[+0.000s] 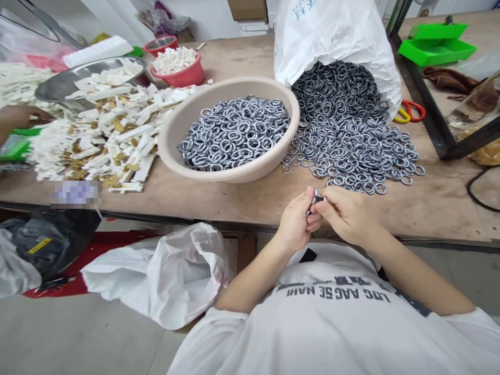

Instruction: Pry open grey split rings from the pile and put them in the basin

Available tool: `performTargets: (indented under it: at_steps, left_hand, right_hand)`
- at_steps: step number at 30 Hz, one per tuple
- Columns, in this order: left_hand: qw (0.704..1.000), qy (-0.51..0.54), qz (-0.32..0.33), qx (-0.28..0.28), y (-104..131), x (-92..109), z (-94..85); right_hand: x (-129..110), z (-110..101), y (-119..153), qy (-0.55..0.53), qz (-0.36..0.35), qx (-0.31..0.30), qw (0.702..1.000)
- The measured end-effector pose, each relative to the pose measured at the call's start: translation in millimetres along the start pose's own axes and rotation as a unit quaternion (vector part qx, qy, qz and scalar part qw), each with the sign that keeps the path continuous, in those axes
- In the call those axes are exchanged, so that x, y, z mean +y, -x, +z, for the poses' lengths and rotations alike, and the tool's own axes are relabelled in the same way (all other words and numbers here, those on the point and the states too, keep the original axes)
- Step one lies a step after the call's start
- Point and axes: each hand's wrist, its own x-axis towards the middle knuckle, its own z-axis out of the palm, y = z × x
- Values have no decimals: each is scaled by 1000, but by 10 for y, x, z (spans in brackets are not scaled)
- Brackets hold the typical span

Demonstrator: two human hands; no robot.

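My left hand is closed on a grey ring near the table's front edge. Beside it, my right hand pinches a small dark tool against the ring; most of the tool is hidden by the fingers. Behind my hands, loose grey rings spill from a white sack lying on its side. To the left of that pile stands a beige basin holding many similar rings.
White and gold pieces are heaped at the left, near a metal bowl and another person's hand. Red-handled scissors lie by a black metal frame. An open white bag is below the table edge.
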Motion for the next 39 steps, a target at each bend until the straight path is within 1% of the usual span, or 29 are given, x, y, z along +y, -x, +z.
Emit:
performTargets:
  at_steps: [2,5,10,13,14,16,18,19,21,24,27,34,39]
  left_hand:
    - [1000,0,-4,-6,14,-8,2]
    - [1000,-2,-8,-17,30,-11,8]
    - [1000,3,-19,-13,26,-10,17]
    - [1000,2,-18,-18,36,-10,9]
    - [999,-2,-18,-29,47,-9,3]
    - [997,-17,-22,-71,80,0,-10]
    - [993,-25,-25,-112,115,16,-29]
    - [992,-24,-23,-118,128,26,-40]
    - [995,-13,-7,-95,141,47,-69]
    - [999,10,5,-38,136,70,-115]
    - [1000,16,6,-20,136,77,-149]
    - [999,27,5,-20,151,74,-165]
    - [999,26,-17,-33,154,86,-188]
  right_hand:
    - [-13,-15,1,15,-4,-12,1000]
    - [-10,-47,-12,34,-16,-13,999]
    - [-52,-91,-12,59,-27,-18,998]
    - [-46,-99,-24,55,-27,-24,998]
    - [-26,-102,-38,46,-16,-30,998]
    - [32,-109,-79,14,22,-40,999]
    - [80,-119,-126,-12,62,-32,997]
    - [86,-123,-145,-17,68,-26,997]
    - [49,-120,-166,-9,43,-20,999]
    - [-73,-81,-163,35,-34,-33,998]
    - [-148,-23,-156,77,-73,-34,994]
    - [-142,7,-165,100,-81,-41,991]
    - [-179,20,-150,58,-77,-58,994]
